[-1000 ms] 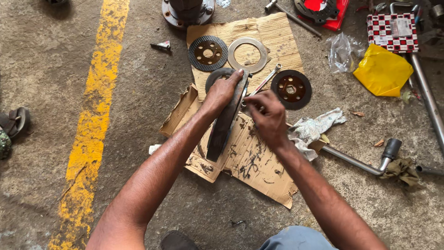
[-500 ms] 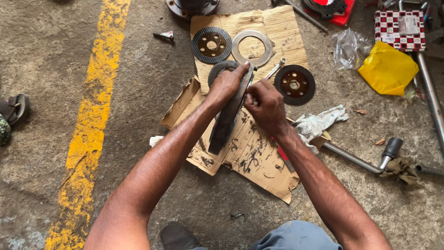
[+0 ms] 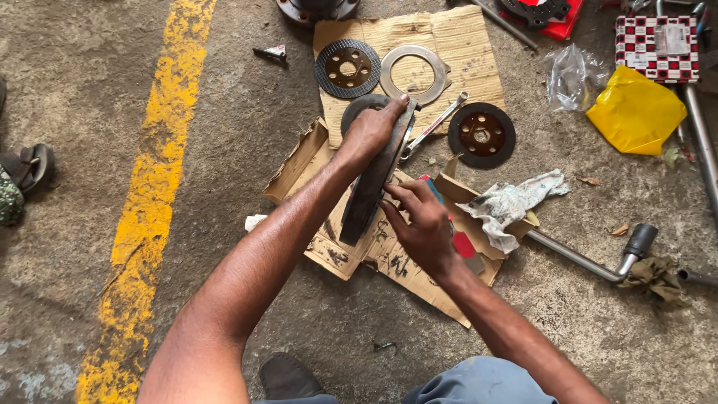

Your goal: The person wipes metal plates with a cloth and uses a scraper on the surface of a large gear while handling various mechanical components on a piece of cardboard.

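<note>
A dark metal disc point(image 3: 368, 196) stands on edge on a flattened cardboard sheet point(image 3: 389, 254). My left hand point(image 3: 370, 133) grips its top rim and holds it upright. Lower down, my right hand point(image 3: 422, 221) presses its fingers against the disc's right face. Whether the right hand holds anything small I cannot tell. A spanner point(image 3: 434, 126) lies just right of the left hand.
On another cardboard piece point(image 3: 464, 45) lie a dark friction disc point(image 3: 347, 69) and a bare steel ring point(image 3: 413, 74). A second dark disc point(image 3: 482, 135), a rag point(image 3: 512, 203), a metal pipe handle point(image 3: 591, 258), a yellow bag point(image 3: 636, 112) and a painted yellow line point(image 3: 161, 187) surround them.
My right hand has slid down from near the disc's top to its lower right face. The left hand still grips the top rim. The camera view shifted slightly.
</note>
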